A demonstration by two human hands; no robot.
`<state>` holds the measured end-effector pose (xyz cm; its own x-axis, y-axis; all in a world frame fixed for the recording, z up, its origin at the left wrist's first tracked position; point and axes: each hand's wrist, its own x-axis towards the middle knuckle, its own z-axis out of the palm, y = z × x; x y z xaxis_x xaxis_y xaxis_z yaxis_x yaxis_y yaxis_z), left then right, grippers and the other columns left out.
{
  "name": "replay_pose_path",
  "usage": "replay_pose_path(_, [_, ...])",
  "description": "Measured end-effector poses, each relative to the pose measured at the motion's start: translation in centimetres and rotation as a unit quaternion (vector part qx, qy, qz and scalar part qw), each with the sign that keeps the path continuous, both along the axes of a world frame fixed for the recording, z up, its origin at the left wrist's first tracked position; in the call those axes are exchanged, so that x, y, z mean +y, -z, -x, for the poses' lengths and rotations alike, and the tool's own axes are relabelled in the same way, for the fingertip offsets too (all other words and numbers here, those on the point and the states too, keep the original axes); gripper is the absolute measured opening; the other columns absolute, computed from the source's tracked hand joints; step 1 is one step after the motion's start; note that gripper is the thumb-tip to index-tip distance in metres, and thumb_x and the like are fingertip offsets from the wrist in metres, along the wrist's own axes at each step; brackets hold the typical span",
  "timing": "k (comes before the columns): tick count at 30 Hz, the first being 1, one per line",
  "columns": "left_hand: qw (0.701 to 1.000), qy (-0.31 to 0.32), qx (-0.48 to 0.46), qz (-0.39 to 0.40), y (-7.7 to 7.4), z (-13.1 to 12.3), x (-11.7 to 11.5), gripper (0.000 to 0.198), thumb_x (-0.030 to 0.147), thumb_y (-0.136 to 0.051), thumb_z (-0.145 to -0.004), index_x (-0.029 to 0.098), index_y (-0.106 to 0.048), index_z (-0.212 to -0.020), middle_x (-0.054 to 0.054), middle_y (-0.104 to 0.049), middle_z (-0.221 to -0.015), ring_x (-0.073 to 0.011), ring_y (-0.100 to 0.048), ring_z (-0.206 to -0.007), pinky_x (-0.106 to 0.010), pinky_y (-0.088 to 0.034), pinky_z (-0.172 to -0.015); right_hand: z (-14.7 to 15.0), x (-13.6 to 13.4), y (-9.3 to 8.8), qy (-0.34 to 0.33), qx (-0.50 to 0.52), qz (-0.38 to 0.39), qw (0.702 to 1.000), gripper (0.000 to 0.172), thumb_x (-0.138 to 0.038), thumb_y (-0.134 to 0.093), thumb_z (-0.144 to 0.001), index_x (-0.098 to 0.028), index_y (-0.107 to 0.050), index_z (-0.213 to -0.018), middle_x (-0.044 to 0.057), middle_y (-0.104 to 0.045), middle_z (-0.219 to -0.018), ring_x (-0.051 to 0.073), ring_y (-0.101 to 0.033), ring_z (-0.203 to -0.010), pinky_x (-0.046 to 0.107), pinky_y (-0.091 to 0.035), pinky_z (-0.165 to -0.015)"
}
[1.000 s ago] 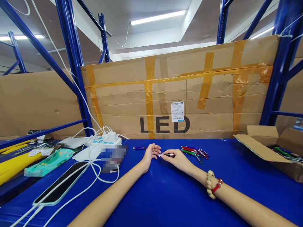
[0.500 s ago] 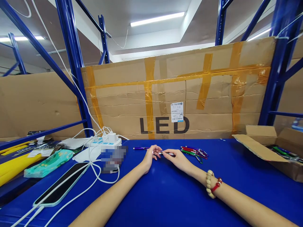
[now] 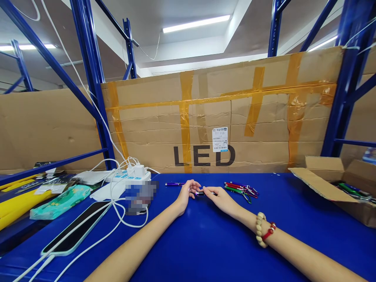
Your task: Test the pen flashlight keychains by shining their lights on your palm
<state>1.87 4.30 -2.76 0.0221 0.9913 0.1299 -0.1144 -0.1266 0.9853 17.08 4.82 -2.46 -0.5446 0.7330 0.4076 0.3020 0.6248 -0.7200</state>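
Note:
My right hand (image 3: 219, 197) is closed in a pinch around a slim black pen-shaped stick (image 3: 201, 193) with a shiny end, held almost level above the blue tabletop. The stick's left end reaches the fingers of my left hand (image 3: 188, 194), and a faint purplish gleam shows there. Loosely curled, the left fingers stay apart; whether they touch the stick is hard to make out. Behind the left hand lies a purple pen-shaped stick (image 3: 174, 184). To the right of my right hand, several red, green and purple sticks (image 3: 241, 189) with carabiner clips lie bunched together.
At the right stands an open cardboard box (image 3: 349, 199) with more coloured sticks inside. A phone (image 3: 76, 229), white cables and a power strip (image 3: 129, 178) occupy the left. A teal packet (image 3: 60, 203) and yellow items lie farther left. A cardboard sheet (image 3: 152, 137) stands behind.
The black stick has shifted slightly in my right fingers, and its shiny end shows a purplish gleam now. My left hand has barely moved.

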Motion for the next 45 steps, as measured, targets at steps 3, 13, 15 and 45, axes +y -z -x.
replay_pose_path(3, [1.0,0.001,-0.001,-0.001,0.07,-0.02,0.08,0.032,0.041,-0.037,-0.072,0.015,-0.054,-0.067,-0.002,-0.052,-0.062,-0.0115,-0.047,-0.055,-0.021,-0.031,-0.05,0.02,0.05,0.2,0.007,-0.003,0.003,1.0,0.041,-0.047,-0.044,-0.081,-0.015,-0.07,-0.084,0.003,-0.069,-0.082,0.019,-0.058,-0.073,0.027,-0.041,-0.067])
replay_pose_path(13, [1.0,0.015,0.001,-0.001,-0.07,-0.03,-0.15,0.032,0.041,-0.036,-0.071,0.014,-0.054,-0.068,-0.001,-0.052,-0.063,-0.0102,-0.047,-0.054,-0.02,-0.031,-0.05,0.03,0.4,0.7,0.031,-0.023,0.012,0.999,0.034,-0.043,-0.06,-0.071,-0.016,-0.071,-0.089,0.004,-0.07,-0.081,0.016,-0.056,-0.065,0.025,-0.04,-0.058])
replay_pose_path(15, [1.0,0.016,0.003,0.002,-0.12,-0.03,-0.18,0.033,0.041,-0.036,-0.071,0.014,-0.054,-0.068,-0.001,-0.052,-0.063,-0.0102,-0.047,-0.054,-0.02,-0.031,-0.05,0.02,0.47,0.83,0.034,-0.026,0.01,0.999,0.034,-0.044,-0.059,-0.072,-0.017,-0.071,-0.089,0.004,-0.07,-0.084,0.018,-0.058,-0.071,0.025,-0.042,-0.062])
replay_pose_path(45, [1.0,0.004,-0.006,0.007,-0.07,-0.11,-0.1,0.031,0.039,-0.037,-0.072,0.014,-0.055,-0.067,-0.002,-0.053,-0.062,-0.0108,-0.046,-0.057,-0.019,-0.031,-0.051,-0.11,0.2,0.29,0.005,-0.029,-0.01,1.0,0.041,-0.045,-0.041,-0.081,-0.015,-0.068,-0.085,0.005,-0.069,-0.086,0.02,-0.058,-0.079,0.028,-0.04,-0.07])
